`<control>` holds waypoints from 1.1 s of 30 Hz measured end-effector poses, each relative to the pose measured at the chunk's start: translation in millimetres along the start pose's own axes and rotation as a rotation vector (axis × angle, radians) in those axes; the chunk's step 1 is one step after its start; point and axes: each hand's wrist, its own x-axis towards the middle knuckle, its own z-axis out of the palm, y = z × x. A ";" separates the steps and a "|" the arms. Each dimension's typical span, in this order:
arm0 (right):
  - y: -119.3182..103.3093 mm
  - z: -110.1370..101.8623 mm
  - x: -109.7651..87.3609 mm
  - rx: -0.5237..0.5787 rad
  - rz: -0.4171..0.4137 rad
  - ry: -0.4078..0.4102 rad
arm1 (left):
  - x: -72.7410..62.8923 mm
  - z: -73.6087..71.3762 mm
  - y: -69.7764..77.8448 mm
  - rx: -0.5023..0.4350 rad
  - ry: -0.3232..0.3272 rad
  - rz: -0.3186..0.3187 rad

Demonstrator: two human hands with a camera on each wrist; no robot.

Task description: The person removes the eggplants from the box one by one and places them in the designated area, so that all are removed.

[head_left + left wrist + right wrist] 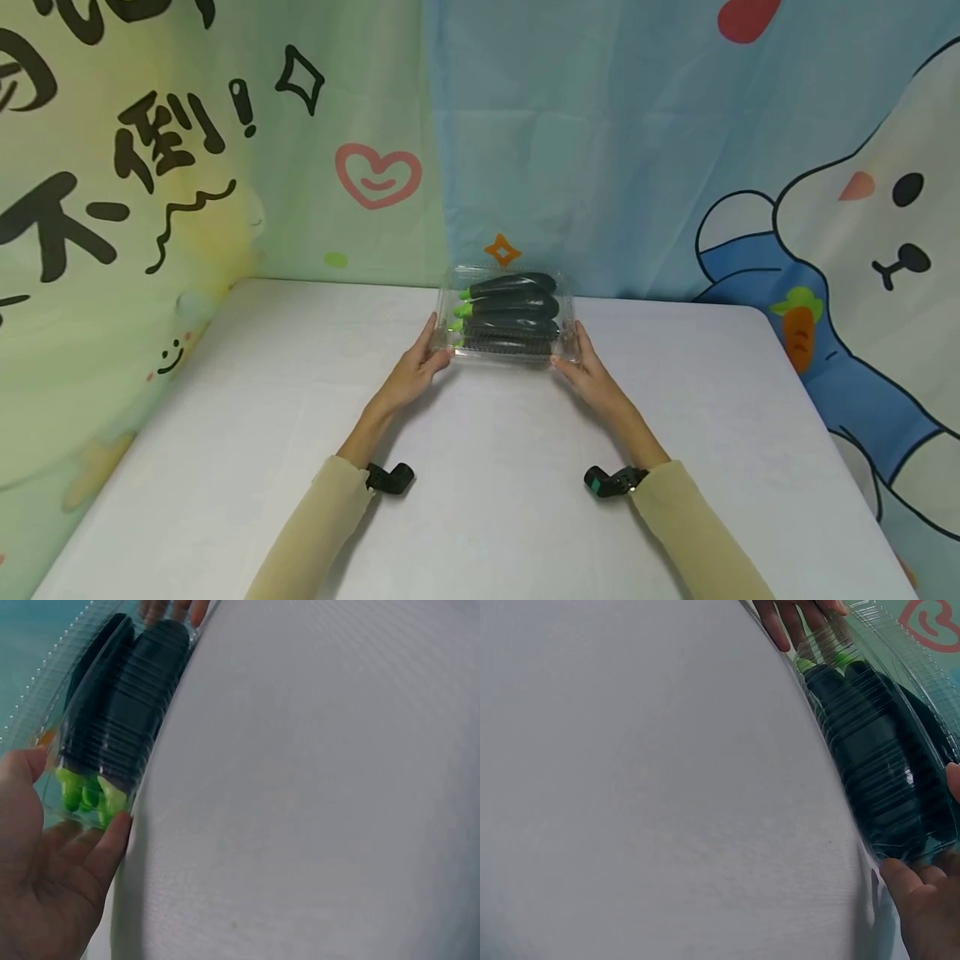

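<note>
A clear plastic clamshell box [567, 307] with ridged walls stands out near the far edge of the table. Inside lie several dark purple eggplants [513, 306] side by side, their green stem ends toward the left. My left hand [411, 372] grips the box's left end, thumb on one face and fingers on the other, as the left wrist view shows with the hand [60, 877] beside the green stems. Its right end is held the same way by my right hand [592, 379]. Whether the box's bottom touches the table cannot be told.
A white-covered table [495, 500] spreads beneath both forearms. Behind it hangs a printed cloth backdrop [600, 150] with a cartoon bear, a heart and writing. Each wrist carries a small black camera [392, 479] beside a beige sleeve.
</note>
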 end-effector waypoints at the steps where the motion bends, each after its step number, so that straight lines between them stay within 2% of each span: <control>1: 2.0 0.3 1.0 -0.006 -0.013 0.012 | 0.0 -0.4 0.3 0.004 0.006 -0.006; 5: 6.5 2.9 2.3 -0.012 -0.041 0.058 | -2.0 -2.1 5.0 0.022 0.015 -0.026; 10: 6.9 3.6 2.2 -0.035 -0.035 0.071 | -11.0 -5.0 25.7 0.028 0.000 -0.040; 12: 6.2 2.9 1.9 -0.049 -0.034 0.071 | -12.4 -5.0 29.6 0.031 0.001 -0.045; 16: 5.7 1.2 1.5 -0.110 -0.050 0.075 | -7.4 -2.0 17.4 0.025 0.025 -0.057; 21: 6.0 1.8 0.3 -0.166 -0.063 0.111 | -2.3 2.0 2.4 0.042 0.049 -0.029; 28: 6.4 7.8 -0.6 -0.155 -0.082 0.194 | -1.6 5.2 1.5 0.066 0.061 -0.012; 33: 3.2 13.3 -2.1 -0.136 -0.038 0.215 | -2.0 6.7 2.4 0.070 0.065 -0.002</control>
